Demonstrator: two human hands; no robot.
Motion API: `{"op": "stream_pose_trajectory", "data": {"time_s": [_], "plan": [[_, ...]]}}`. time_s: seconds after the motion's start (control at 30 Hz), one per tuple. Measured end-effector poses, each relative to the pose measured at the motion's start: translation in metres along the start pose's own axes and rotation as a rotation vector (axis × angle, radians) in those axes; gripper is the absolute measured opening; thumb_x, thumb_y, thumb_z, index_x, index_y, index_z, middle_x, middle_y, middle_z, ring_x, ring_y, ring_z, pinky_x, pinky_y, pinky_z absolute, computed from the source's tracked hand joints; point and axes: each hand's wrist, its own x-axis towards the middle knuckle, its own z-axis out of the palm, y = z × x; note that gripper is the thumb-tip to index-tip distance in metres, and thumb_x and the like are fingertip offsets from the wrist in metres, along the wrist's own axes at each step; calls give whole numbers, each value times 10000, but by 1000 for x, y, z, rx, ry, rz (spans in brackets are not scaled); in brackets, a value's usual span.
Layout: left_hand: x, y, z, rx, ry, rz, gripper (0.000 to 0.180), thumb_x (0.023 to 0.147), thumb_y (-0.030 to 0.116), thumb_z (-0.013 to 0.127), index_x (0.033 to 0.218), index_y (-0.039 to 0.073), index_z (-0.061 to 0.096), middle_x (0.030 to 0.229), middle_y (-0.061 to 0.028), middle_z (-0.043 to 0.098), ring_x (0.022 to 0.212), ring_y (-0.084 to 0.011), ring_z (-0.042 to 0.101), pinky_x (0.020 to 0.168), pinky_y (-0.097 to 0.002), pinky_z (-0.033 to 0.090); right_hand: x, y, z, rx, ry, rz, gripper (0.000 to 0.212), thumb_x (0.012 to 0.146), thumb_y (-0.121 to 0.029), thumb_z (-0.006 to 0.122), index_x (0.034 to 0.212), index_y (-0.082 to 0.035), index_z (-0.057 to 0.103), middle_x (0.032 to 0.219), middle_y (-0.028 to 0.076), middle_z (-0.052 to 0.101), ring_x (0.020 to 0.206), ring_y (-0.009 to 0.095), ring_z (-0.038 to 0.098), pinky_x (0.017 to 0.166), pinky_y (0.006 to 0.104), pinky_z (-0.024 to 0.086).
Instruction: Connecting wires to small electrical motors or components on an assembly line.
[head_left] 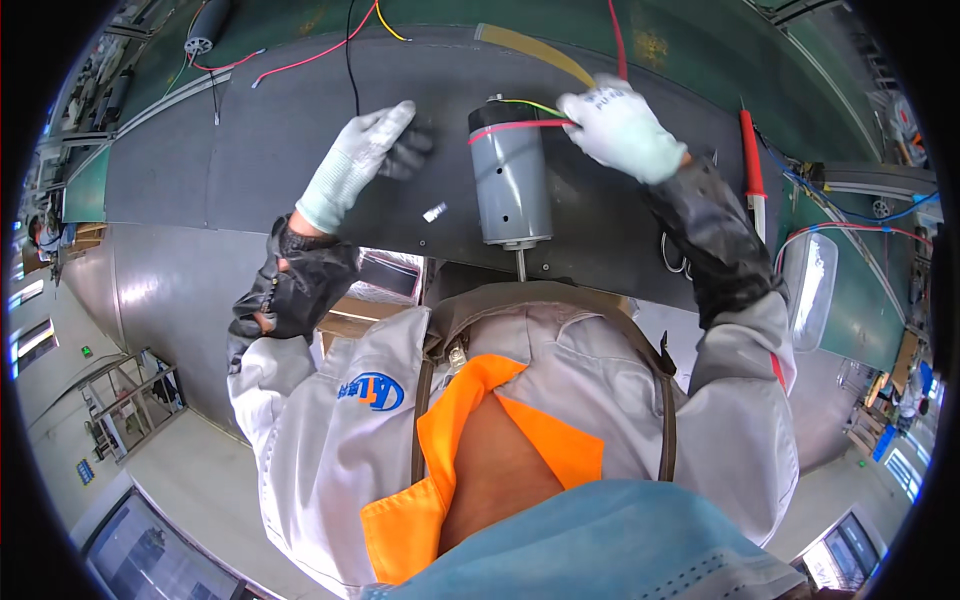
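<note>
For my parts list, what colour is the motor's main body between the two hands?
The motor body is grey; the head view shows it best.

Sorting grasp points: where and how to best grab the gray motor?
Probably mid-body on the gray motor, left hand coming from the left, fingers curled across its width: the body is a long cylinder, its shaft points toward the person, and the red wire near the far end runs to the right hand.
</note>
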Motion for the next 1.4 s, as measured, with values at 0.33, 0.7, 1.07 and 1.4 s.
{"op": "stream_pose_trajectory", "data": {"time_s": [0.33, 0.7, 1.07, 1.4], "plan": [[3, 60, 33, 257, -333, -59, 802, 997, 688, 445, 1288, -43, 601, 1006, -109, 705, 844, -173, 656, 780, -297, 543, 34, -197, -39, 639, -317, -676, 258, 889, -248, 661, 953, 2, 667, 831, 186, 656, 791, 331, 646, 738, 415, 509], [15, 7, 35, 227, 87, -116, 491, 1066, 526, 466, 954, 81, 639, 673, 107, 417, 563, -4, 358, 482, -209, 269, 42, -154, -9, 1070, 404, -1173, 225, 961, -157, 550, 1082, -23, 684, 1177, 189, 683, 998, 333, 682, 809, 459, 544], [45, 4, 71, 115, 77, -116, 440, 1061, 485, 521, 856, 101, 587, 619, 111, 350, 489, -13, 271, 428, -240, 212, -387, 161, 41, 337, 555, 1606, 303, 913, -260, 678, 1146, -82, 752, 944, 129, 763, 807, 235, 721, 739, 347, 558], [50, -8, 71, 105, 61, -119, 443, 1065, 446, 533, 934, 35, 631, 656, 79, 415, 563, -29, 346, 485, -240, 291, -409, 202, 75, 121, 285, 1510, 280, 846, -239, 748, 1089, -103, 777, 941, 130, 765, 842, 230, 730, 826, 319, 539]]}}
